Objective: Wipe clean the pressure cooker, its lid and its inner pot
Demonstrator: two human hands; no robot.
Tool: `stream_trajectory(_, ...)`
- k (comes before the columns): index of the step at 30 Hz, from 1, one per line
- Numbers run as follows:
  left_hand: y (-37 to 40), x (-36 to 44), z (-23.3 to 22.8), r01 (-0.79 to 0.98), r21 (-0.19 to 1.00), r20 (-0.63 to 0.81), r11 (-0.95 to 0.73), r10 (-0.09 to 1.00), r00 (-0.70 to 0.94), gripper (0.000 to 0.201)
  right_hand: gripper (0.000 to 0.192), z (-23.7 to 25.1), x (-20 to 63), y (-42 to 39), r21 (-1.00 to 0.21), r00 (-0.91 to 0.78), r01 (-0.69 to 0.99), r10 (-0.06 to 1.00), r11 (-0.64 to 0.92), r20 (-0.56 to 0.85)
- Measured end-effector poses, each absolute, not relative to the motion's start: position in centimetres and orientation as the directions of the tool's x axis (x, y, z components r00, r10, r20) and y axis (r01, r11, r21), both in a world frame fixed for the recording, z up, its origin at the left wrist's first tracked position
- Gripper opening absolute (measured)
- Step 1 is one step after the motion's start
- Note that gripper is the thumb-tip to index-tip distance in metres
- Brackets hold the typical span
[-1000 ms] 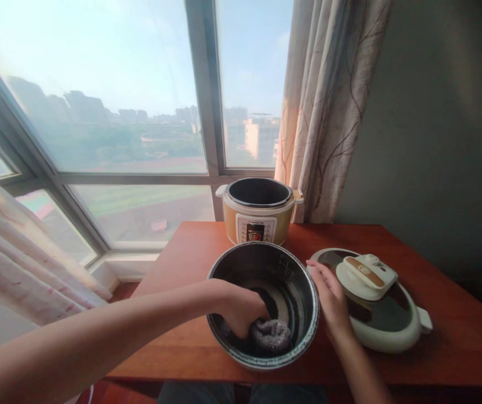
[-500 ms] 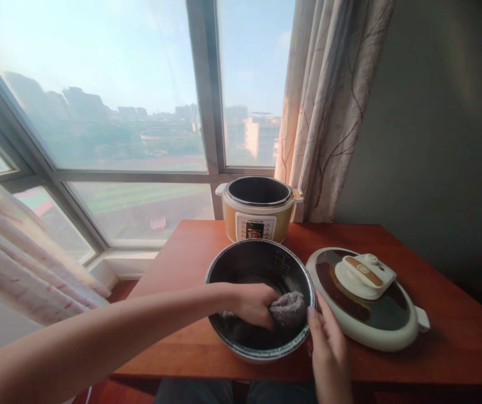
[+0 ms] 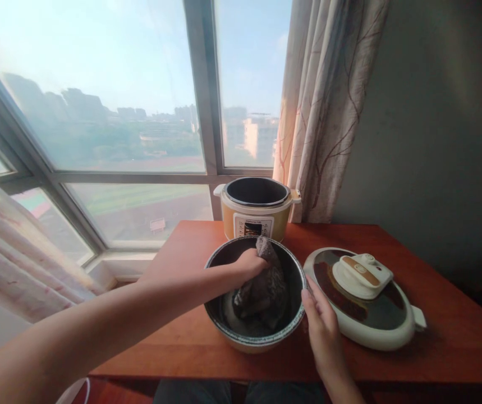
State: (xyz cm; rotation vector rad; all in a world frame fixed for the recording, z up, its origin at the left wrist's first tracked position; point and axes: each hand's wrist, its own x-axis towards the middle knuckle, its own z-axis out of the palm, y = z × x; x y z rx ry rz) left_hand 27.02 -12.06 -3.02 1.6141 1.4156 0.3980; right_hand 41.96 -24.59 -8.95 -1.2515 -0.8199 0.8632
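Observation:
My left hand (image 3: pixel 252 264) is closed on a grey cloth (image 3: pixel 272 280) near the far rim of a dark inner pot (image 3: pixel 297 322). The cloth hangs down into the pot, and its top end sticks up above my fingers. At the pot's right side, my right hand (image 3: pixel 320 314) grips the rim, with the thumb near the edge and the fingers along the outer wall. The pot's speckled rim faces up towards me. Right behind it stands the cooker body (image 3: pixel 280 221), tan and white, with a control panel on its front and its top uncovered.
The cooker lid (image 3: pixel 392 336), white with a dark glass disc and a raised handle, lies on the red-brown table (image 3: pixel 446 348) to the right. Windows (image 3: pixel 131 213) rise behind the table, with curtains (image 3: pixel 329 112) at both sides. My legs show below the table's front edge.
My left hand has moved up and away from me inside the pot, drawing the cloth out from a bunched wad into a hanging length. My right hand still holds the rim.

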Motion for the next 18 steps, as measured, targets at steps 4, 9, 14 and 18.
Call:
stream_trajectory(4, -12.0, 27.1, -3.1, 0.594, 0.801, -0.310, 0.077, 0.902, 0.302, 0.028, 0.062, -8.7, 42.1, -24.1, -0.988, 0.443, -0.106, 0.895, 0.110, 0.052)
stream_trajectory(9, -13.3, 28.8, -3.4, 0.725, 0.678, -0.290, -0.124, 0.861, 0.418, 0.032, 0.062, -8.9, 42.4, -23.7, -0.986, 0.425, -0.124, 0.904, 0.113, 0.050)
stream_trajectory(14, -15.7, 29.0, -1.9, 0.765, 0.437, -0.268, -0.474, 0.743, 0.614, 0.033, 0.061, -9.2, 43.4, -22.8, -0.984, 0.388, -0.148, 0.921, 0.100, 0.035)
stream_trajectory(18, -17.4, 27.2, 0.1, 0.660, 0.219, -0.386, -0.719, 0.557, 0.735, 0.029, 0.059, -9.0, 44.1, -21.5, -0.977, 0.329, -0.197, 0.944, 0.077, 0.008)
